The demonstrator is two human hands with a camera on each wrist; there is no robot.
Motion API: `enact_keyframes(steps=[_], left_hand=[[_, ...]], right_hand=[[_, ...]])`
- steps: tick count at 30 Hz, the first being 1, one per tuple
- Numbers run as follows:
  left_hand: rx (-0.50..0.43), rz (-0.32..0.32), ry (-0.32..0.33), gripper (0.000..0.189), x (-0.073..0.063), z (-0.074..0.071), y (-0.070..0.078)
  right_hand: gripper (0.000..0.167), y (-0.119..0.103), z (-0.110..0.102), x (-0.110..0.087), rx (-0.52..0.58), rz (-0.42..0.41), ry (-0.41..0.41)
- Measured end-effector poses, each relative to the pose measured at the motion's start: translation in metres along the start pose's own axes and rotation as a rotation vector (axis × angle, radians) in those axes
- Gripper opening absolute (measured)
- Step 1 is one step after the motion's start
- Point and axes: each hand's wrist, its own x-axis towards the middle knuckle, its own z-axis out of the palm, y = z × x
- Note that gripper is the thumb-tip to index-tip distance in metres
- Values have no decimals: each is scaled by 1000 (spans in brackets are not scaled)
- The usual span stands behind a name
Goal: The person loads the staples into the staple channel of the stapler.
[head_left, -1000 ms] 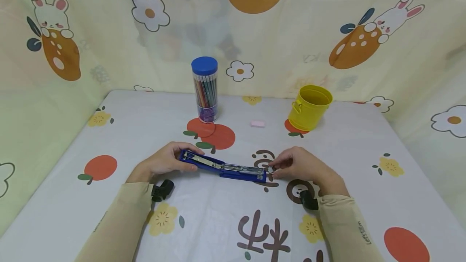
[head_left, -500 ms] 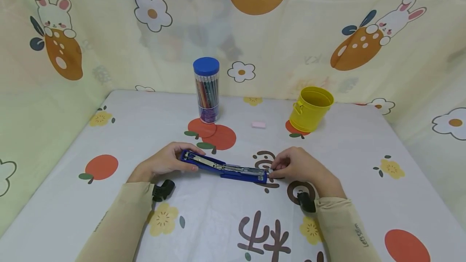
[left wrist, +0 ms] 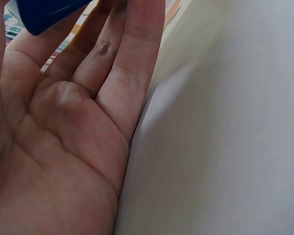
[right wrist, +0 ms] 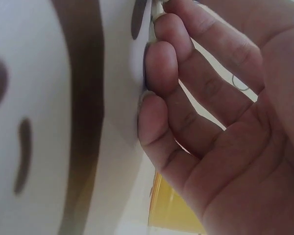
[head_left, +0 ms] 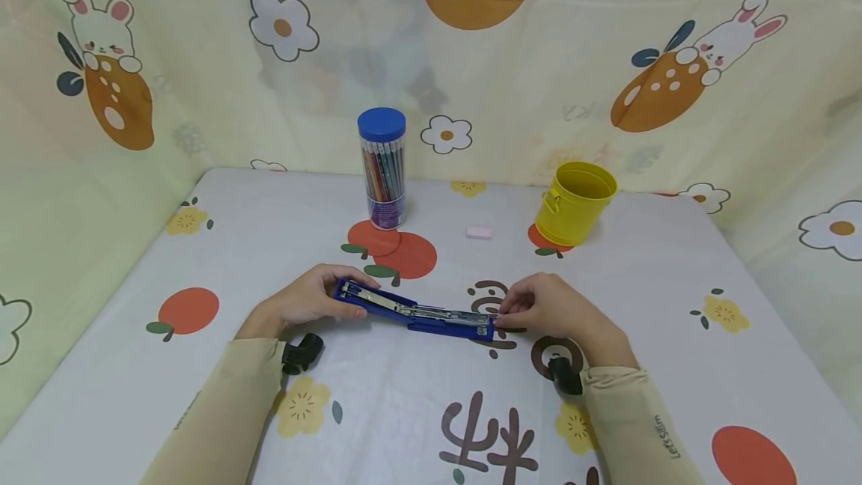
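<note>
A blue stapler [head_left: 449,322], opened out lengthwise with its metal channel facing up, lies between my hands in the head view. My left hand [head_left: 310,294] grips its left end, thumb in front and fingers behind. In the left wrist view a blue corner of the stapler [left wrist: 44,14] shows above the palm. Thumb and index finger of my right hand [head_left: 552,309] pinch at the stapler's right end; what lies between those tips is hidden. In the right wrist view the other fingers [right wrist: 159,68] are curled, their tips against the tablecloth.
Behind the stapler stand a clear tub of pencils [head_left: 382,171] with a blue lid and a yellow bucket [head_left: 572,208]. A small pink eraser [head_left: 479,233] lies between them. A printed cloth [head_left: 390,410] covers the table, and a patterned curtain hangs behind.
My right hand has come slightly left, closing the small gap to the stapler's right end. The left hand and stapler have stayed nearly still.
</note>
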Motion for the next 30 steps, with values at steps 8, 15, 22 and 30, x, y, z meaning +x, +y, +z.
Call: enact_keyframes(steps=[8, 15, 22, 30], left_hand=[[12, 14, -8, 44, 0, 0, 0], [9, 15, -11, 44, 0, -1, 1], [8, 13, -9, 44, 0, -1, 1], [-4, -7, 1, 44, 0, 0, 2]], right_hand=[[14, 3, -1, -2, 30, 17, -1], [14, 4, -4, -2, 25, 11, -6], [12, 6, -5, -2, 23, 32, -13], [10, 7, -7, -3, 61, 6, -13]])
